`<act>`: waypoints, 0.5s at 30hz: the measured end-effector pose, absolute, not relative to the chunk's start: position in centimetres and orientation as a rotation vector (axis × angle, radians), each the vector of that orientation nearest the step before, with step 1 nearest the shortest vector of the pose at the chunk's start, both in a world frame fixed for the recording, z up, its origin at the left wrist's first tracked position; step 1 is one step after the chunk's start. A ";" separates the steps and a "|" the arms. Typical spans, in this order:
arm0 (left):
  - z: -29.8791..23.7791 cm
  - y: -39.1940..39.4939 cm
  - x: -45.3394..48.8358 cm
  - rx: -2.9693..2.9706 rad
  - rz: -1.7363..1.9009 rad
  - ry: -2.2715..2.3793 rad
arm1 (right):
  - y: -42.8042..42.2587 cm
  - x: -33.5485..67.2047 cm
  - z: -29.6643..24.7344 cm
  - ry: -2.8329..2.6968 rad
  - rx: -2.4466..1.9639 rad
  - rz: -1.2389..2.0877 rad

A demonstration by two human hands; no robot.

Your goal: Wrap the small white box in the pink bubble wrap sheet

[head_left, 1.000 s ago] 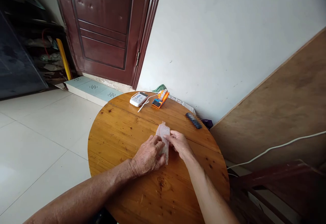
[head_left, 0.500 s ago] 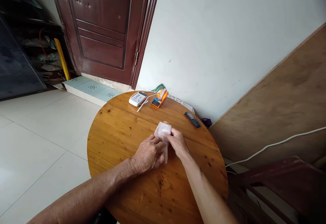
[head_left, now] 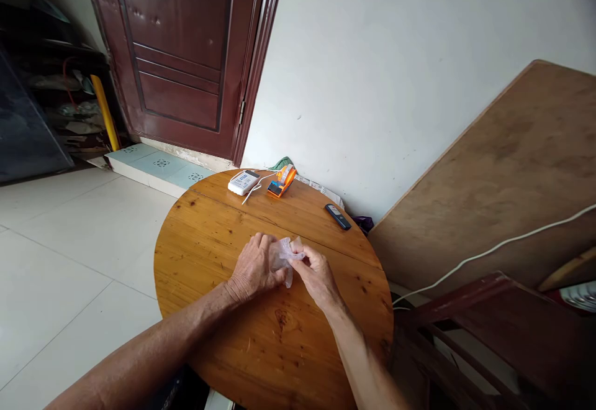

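The wrap (head_left: 284,253), a clear, crinkled plastic piece, is between the two hands, just above or on the wooden surface (head_left: 195,242), near its middle; whether it touches the wood is hard to tell. The left hand (head_left: 257,264) has its grip clamped on the wrap's left side, fingers over the top and thumb near the lower part. The right hand (head_left: 316,272) pinches the right side, its grip together on the plastic between thumb and fingers.

As for progress, the work looks midway: the wrap is gathered and partly bent over, yet it lies neither flat nor neatly closed. One end sticks up past the right fingertips and another hangs below, so these parts seem left to deal with. Whether anything sits inside is hidden by the fingers and the glare.

The orange dispenser (head_left: 282,182) stands toward the far edge, out of both hands, beside the white box (head_left: 243,182) and its cable (head_left: 252,193). The remote (head_left: 338,216) lies farther right, also untouched.
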State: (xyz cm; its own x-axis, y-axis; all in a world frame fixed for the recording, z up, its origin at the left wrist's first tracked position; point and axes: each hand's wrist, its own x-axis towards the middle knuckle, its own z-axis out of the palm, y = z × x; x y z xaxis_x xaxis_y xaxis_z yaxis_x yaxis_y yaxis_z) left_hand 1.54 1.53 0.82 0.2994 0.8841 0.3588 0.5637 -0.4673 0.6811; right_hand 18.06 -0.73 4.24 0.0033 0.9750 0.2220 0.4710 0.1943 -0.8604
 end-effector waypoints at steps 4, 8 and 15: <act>0.8 2.0 1.2 2.151 1.014 1.108 | -2.3 18.0 4.6 -1.749 -1.282 0.628; 0.8 2.1 1.2 2.169 0.996 1.024 | -3.8 18.6 3.8 -1.871 -1.237 0.557; 1.8 2.2 -0.3 2.181 0.857 0.901 | -4.8 19.0 1.3 -2.038 -1.235 0.266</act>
